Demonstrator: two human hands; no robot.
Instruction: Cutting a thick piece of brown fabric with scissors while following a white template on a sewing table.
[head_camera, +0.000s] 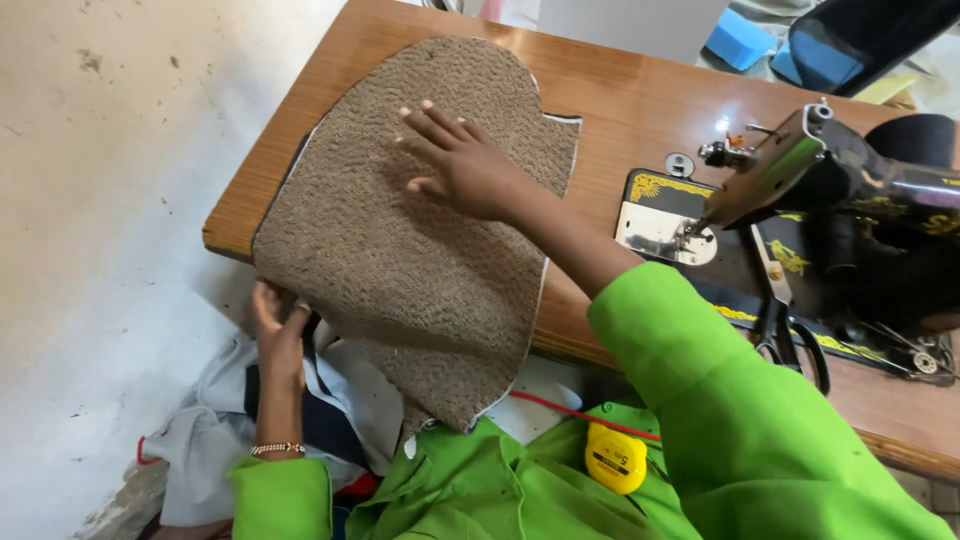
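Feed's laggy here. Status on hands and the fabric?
Right hand flat on brown textured fabric piece, fingers spread. Left hand grips its lower edge, off the wooden table. Sewing machine and scissors to the right, clear of fabric.

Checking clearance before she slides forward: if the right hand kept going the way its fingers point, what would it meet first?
The right hand lies flat on the brown textured fabric piece, fingers pointing toward the far-left table edge. It would probably cross only more fabric, then bare wood; nothing else shows there.

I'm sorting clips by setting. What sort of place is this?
Probably a small tailoring workshop: a black sewing machine on a wooden table, scissors beside it, and a yellow tape measure on the person's lap.
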